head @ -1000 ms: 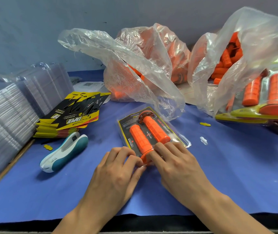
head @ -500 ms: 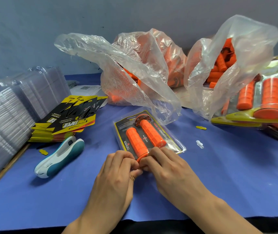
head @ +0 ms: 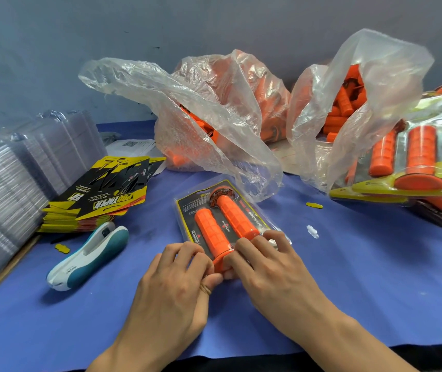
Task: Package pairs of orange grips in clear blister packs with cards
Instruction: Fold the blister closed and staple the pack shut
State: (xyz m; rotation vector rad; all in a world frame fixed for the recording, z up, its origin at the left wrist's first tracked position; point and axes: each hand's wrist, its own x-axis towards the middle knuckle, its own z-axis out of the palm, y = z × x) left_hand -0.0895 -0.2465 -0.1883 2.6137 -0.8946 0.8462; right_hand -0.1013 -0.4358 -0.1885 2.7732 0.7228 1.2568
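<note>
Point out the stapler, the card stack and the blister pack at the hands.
stapler [head: 88,259], head view, middle of its body.
card stack [head: 112,201], head view, logo on the top card.
blister pack [head: 224,224], head view, middle of its clear front.

On the bench [head: 348,277], the blister pack [head: 257,218] lies in the middle. The card stack [head: 102,200] sits left of it, the stapler [head: 88,259] before that stack; two bags [head: 214,114] stand behind; finished packs [head: 415,167] lie right.
</note>
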